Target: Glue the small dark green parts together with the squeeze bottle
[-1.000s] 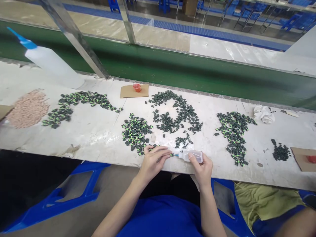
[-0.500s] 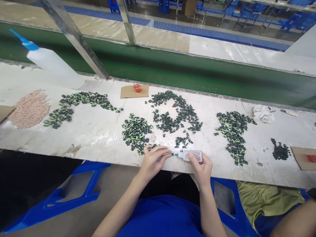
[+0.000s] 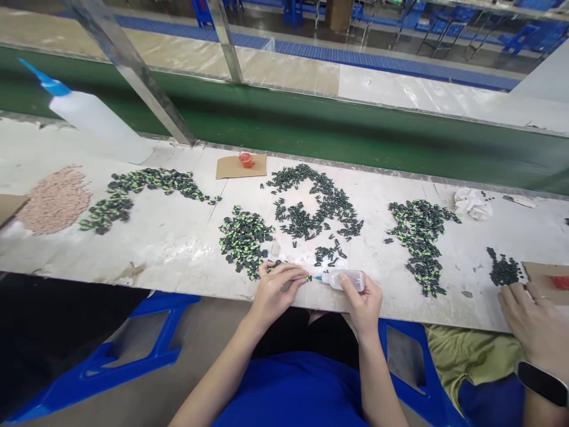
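Note:
Between the fingertips of my left hand (image 3: 278, 287) is a small black-and-green piece (image 3: 309, 277), pinched near the table's front edge. My right hand (image 3: 362, 302) is wrapped round a small clear squeeze bottle (image 3: 344, 279) lying sideways, its thin blue tip pointing left, just short of the piece. Beside my left hand spreads a pile of black-and-green pieces (image 3: 244, 240), some partly hidden behind the fingers. Beyond the bottle lie loose small dark pieces (image 3: 329, 254) and a larger ring-shaped heap of dark pieces (image 3: 331, 201).
A large white bottle (image 3: 98, 121) with a blue nozzle stands back left, near pinkish pieces (image 3: 56, 201). A red cup (image 3: 246, 159) sits on cardboard (image 3: 226, 168). At right are another black-and-green pile (image 3: 420, 237) and a co-worker's hand (image 3: 533, 320) by small black pieces (image 3: 505, 271).
A co-worker's hand with a dark watch has come in at the right, to the small black pieces. The bottle tip is slightly farther from the piece; my hands are otherwise nearly still.

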Action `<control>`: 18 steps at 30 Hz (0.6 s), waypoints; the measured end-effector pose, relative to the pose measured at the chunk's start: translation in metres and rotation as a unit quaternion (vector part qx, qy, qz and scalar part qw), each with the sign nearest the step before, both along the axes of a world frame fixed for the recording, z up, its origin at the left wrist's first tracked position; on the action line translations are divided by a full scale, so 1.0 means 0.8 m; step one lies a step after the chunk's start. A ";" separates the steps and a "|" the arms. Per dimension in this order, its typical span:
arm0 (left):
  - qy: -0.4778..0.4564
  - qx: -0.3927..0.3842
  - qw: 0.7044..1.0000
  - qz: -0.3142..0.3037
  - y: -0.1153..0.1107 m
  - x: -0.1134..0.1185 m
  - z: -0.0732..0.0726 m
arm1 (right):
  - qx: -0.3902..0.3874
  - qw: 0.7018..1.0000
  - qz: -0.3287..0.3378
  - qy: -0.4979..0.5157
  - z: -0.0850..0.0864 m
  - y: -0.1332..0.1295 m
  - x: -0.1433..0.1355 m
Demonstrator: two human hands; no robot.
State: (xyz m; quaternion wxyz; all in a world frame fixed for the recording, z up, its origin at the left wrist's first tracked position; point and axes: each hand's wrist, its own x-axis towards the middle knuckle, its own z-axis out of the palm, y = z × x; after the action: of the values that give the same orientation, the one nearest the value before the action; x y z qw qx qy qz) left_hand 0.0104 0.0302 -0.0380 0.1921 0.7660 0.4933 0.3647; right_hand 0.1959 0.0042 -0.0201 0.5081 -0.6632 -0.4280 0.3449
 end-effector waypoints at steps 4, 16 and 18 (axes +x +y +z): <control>0.001 -0.002 1.000 0.006 -0.001 0.000 -0.002 | 0.004 1.000 0.003 0.004 -0.004 -0.001 0.004; -0.002 0.011 1.000 0.006 -0.001 0.002 -0.002 | -0.007 1.000 0.026 0.016 -0.004 -0.001 0.005; -0.005 0.018 1.000 0.009 -0.002 0.003 -0.002 | -0.008 1.000 0.025 0.014 -0.003 0.000 0.005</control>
State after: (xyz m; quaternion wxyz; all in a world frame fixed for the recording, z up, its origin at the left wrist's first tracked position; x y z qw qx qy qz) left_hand 0.0128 0.0288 -0.0400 0.1775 0.7629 0.4931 0.3786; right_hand 0.2001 0.0042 -0.0226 0.5002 -0.6514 -0.4343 0.3700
